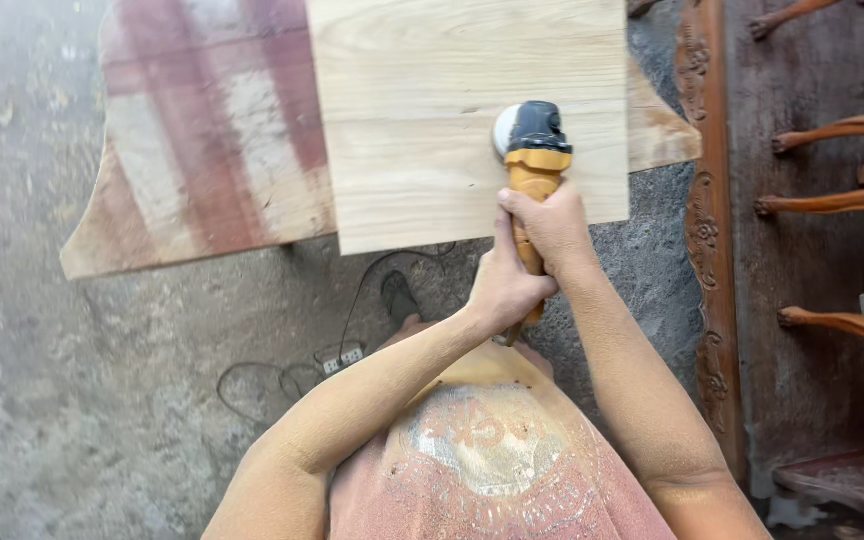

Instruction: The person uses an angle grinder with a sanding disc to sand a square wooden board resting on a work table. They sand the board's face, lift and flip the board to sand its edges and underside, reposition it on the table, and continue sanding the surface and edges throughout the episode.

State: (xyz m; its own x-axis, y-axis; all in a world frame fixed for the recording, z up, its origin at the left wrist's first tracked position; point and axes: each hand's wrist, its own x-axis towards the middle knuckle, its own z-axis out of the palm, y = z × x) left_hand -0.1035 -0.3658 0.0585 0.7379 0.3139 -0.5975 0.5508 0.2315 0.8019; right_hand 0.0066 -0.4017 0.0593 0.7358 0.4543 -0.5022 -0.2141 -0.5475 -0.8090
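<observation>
Both your hands wrap the orange sander: left hand low, right hand above, steadying it. Its disc sits flat on the pale wood panel, which lies on a red-streaked board.

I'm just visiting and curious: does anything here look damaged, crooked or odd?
Slightly. The pale wooden panel under the orange sander juts past the stained board beneath it, unsupported over the floor. That board is patchy and worn. Both hands grip the sander.

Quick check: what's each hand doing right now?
Left hand: closed around the rear of the orange power sander.
Right hand: closed around the sander's handle, ahead of the left, pad on the pale wooden board.
</observation>
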